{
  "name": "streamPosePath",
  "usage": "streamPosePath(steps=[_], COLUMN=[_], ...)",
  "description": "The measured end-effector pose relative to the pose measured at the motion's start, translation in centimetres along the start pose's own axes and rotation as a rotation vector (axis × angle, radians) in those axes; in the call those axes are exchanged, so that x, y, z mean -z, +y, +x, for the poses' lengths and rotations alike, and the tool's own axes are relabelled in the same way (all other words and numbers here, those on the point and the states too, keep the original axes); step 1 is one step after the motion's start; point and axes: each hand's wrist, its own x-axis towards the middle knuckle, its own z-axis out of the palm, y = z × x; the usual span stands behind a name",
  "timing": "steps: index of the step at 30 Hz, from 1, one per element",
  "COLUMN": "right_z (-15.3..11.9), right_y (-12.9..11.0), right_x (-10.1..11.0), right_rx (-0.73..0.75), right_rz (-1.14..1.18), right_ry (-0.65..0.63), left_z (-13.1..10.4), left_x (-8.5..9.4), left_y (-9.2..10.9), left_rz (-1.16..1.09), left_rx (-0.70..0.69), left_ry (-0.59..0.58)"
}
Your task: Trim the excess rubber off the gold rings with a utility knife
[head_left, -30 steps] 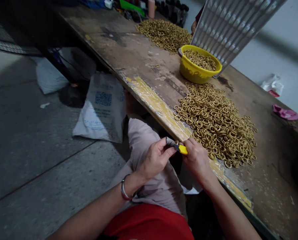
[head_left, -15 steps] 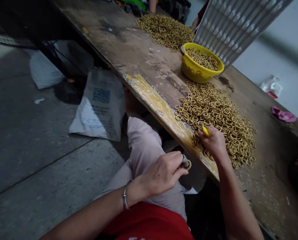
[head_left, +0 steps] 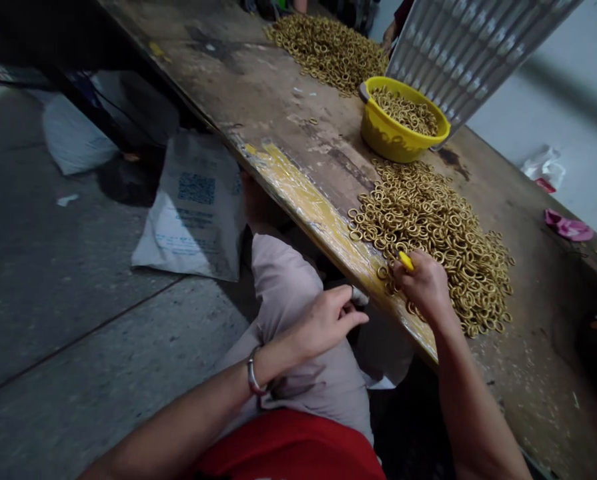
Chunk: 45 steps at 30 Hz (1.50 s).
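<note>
My right hand [head_left: 425, 283] is closed around a small tool with a yellow end [head_left: 405, 261]; the rest of the tool is hidden, so I cannot tell its kind. It rests at the near edge of a pile of brass-coloured rings [head_left: 428, 213] on the table. My left hand [head_left: 323, 323] hovers over my knee, just off the table edge. Its thumb and index finger are apart with nothing visible between them. A grey wrap [head_left: 359, 296] covers one of its fingertips.
A yellow basin [head_left: 398, 143] full of rings stands behind the pile. Farther back lies a second ring pile [head_left: 328, 50], with another person's hand [head_left: 389, 37] beside it. A ribbed translucent panel [head_left: 468, 60] leans near the basin. White sacks [head_left: 191, 220] sit on the floor.
The ring that was between my left fingers is gone from them. My left hand has opened and moved slightly up and left. My right hand has shifted slightly left, still holding the yellow-ended tool.
</note>
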Motion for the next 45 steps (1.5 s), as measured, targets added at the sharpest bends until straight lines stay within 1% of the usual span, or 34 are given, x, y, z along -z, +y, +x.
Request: streamPosePath(steps=[2,3,5,6,9,13,17,19,22,25,30,34,38,39,40,41,42,43,44,45], right_z=[-0.1,-0.3,-0.8,-1.0,-1.8,-2.3,-3.0,-3.5,-4.6,-5.9,-7.2,-7.5,-6.9,-6.5,-6.0,-5.5,-4.9,-4.4,-4.0,-3.6], right_y=[0.1,0.0,-0.7,-1.2,-2.6,-3.5,-4.0,-4.3,-4.5,-4.6,-4.9,-5.4,-5.5,-5.3,-4.8,-4.2,-3.5,-2.8,-2.0,-1.3], right_x=[0.5,0.7,1.3,1.5,2.2,2.4,2.4,2.2,1.7,0.9,0.2,0.2,-0.2,-0.4,-0.5,-0.5,-0.5,-0.3,-0.1,0.2], right_rx=[0.009,0.026,0.092,0.135,0.251,0.342,0.355,0.335,0.280,0.262,0.254,0.253,0.214,0.171,0.116,0.048,-0.022,-0.051,-0.067,-0.073], right_rz=[0.262,0.390,0.583,0.642,0.718,0.763,0.806,0.821,0.746,0.551,0.194,0.029,-0.099,-0.143,-0.186,-0.229,-0.257,-0.244,-0.208,-0.157], right_ry=[0.027,0.007,-0.084,-0.134,-0.233,-0.281,-0.262,-0.221,-0.144,-0.106,-0.064,-0.026,-0.024,-0.048,-0.081,-0.109,-0.139,-0.135,-0.088,-0.052], left_z=[0.8,1.2,1.5,1.6,1.5,0.9,0.2,-0.1,-0.7,-1.2,-1.8,-1.8,-2.5,-2.9,-3.3,-3.8,-4.1,-4.4,-4.5,-4.5], left_x=[0.5,0.8,1.2,1.4,1.7,1.9,1.9,1.7,1.6,1.6,1.4,1.4,1.4,1.3,1.1,0.9,0.6,0.3,0.0,-0.3], left_y=[0.4,0.6,1.1,1.3,1.8,1.8,1.8,1.8,1.8,1.9,2.3,2.6,3.6,4.1,4.5,5.0,5.4,5.6,5.7,5.4], left_rz=[-0.241,-0.350,-0.516,-0.568,-0.654,-0.740,-0.783,-0.772,-0.671,-0.507,-0.350,-0.240,-0.085,-0.054,-0.033,-0.012,0.002,0.018,0.051,0.104], left_rx=[0.078,0.100,0.118,0.123,0.160,0.227,0.288,0.274,0.171,0.065,-0.008,-0.069,-0.182,-0.226,-0.287,-0.346,-0.423,-0.491,-0.489,-0.462], left_ry=[0.064,0.084,0.100,0.095,0.025,-0.051,-0.117,-0.106,-0.008,0.060,0.077,0.088,0.137,0.114,0.063,-0.012,-0.124,-0.189,-0.213,-0.209])
